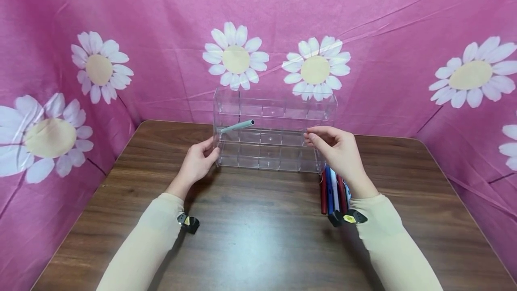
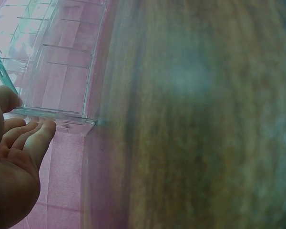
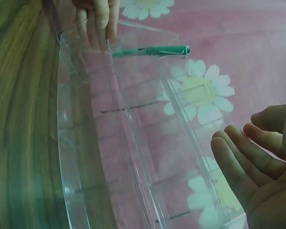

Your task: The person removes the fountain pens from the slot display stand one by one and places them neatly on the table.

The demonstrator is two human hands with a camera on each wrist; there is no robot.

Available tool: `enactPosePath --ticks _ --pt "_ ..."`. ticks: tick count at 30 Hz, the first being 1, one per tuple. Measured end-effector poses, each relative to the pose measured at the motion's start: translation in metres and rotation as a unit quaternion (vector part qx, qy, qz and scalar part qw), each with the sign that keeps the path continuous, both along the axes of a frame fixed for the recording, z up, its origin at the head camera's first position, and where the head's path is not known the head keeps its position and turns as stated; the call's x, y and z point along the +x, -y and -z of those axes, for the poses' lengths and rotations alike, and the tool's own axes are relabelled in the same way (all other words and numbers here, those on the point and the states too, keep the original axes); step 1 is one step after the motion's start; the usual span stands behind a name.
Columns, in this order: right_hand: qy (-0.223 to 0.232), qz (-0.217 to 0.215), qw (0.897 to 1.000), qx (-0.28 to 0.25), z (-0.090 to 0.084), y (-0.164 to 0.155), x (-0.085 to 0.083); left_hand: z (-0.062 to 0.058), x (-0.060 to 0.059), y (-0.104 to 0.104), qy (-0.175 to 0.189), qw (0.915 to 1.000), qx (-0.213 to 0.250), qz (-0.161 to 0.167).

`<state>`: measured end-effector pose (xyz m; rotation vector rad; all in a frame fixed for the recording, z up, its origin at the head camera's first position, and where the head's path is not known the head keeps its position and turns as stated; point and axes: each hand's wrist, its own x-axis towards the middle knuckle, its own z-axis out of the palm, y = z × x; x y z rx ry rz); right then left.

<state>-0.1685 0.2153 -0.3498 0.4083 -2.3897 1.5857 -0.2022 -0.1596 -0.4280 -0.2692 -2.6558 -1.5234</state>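
Note:
A clear plastic organizer [image 1: 269, 138] with tiers of small compartments stands towards the back of the table. A teal pen [image 1: 238, 126] leans in a compartment at its left end, its open-looking end sticking up to the right. My left hand [image 1: 199, 161] holds the organizer's left end, the thumb and fingers on either side of the edge in the left wrist view. Close by the right end is my right hand [image 1: 337, 149], fingers loosely bent and holding nothing. The right wrist view shows these fingers [image 3: 245, 162] beside the clear plastic; whether they touch it I cannot tell.
Several pens [image 1: 334, 190] in red, blue, white and light blue lie side by side on the wooden table [image 1: 242, 237], partly hidden under my right wrist. A pink cloth [image 1: 169, 21] with white daisies hangs behind the table and at both sides.

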Motion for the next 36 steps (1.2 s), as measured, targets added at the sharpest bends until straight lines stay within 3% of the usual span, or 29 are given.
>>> enactPosePath --ticks 36 --pt "0.034 -0.073 0.997 0.015 -0.014 0.082 -0.038 0.000 -0.002 0.000 0.007 1.0000 0.002 -0.006"
